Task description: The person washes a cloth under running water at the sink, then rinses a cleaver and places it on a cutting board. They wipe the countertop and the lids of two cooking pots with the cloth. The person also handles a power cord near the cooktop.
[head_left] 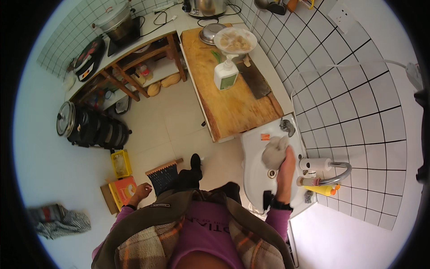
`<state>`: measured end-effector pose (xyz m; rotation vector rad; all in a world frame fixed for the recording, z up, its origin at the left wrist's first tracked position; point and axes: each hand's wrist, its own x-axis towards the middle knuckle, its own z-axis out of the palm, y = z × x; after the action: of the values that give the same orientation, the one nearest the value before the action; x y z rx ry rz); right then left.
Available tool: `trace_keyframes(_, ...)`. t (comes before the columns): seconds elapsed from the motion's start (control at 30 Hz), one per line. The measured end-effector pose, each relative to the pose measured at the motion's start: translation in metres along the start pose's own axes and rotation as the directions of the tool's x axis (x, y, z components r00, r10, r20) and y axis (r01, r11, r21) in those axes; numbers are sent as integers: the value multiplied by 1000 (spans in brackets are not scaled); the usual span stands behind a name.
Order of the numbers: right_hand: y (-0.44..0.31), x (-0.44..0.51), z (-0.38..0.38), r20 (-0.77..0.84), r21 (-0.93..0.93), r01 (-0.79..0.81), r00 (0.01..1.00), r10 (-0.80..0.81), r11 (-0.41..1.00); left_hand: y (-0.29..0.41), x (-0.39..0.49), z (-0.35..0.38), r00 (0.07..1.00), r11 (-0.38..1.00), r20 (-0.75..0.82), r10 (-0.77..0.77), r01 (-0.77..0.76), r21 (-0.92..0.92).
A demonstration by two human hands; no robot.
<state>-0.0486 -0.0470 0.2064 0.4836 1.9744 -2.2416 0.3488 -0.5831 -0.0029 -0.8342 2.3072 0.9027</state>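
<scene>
My right hand (286,168) grips a bunched grey-beige cloth (273,154) over the white washbasin (252,171). The cloth hides part of the bowl, just beyond the drain (271,174). My left hand (143,191) hangs low at my side, its fingers loosely curled and nothing visible in them. In the view it appears beside an orange and yellow cardboard box (125,190). On the basin's far rim lie a small orange piece (265,137) and a dark grey wad (287,127). A faucet with a curved metal spout (339,173) stands to the right of my right hand.
Beyond the basin, a wooden cutting board (198,67) carries a white pump bottle (226,74), a cleaver (253,79), a covered bowl (235,40) and a metal bowl (211,33). A yellow bottle (320,190) lies behind the faucet. A black tiered rack (97,126) stands left.
</scene>
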Motion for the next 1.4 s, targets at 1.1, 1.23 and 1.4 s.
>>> trace_keyframes(1.1,-8,329,42,812,-577,794,582,-37,-189,108,44,-32,965,874,231,-123,215,-436)
trace_keyframes(1.23,6,366,82,781,-613,735,619,-83,-290,122,59,-36,970,913,199,-141,205,-353)
trace_keyframes(1.4,18,480,163,775,-632,721,587,-234,-285,142,59,-52,964,884,165,-208,257,-391)
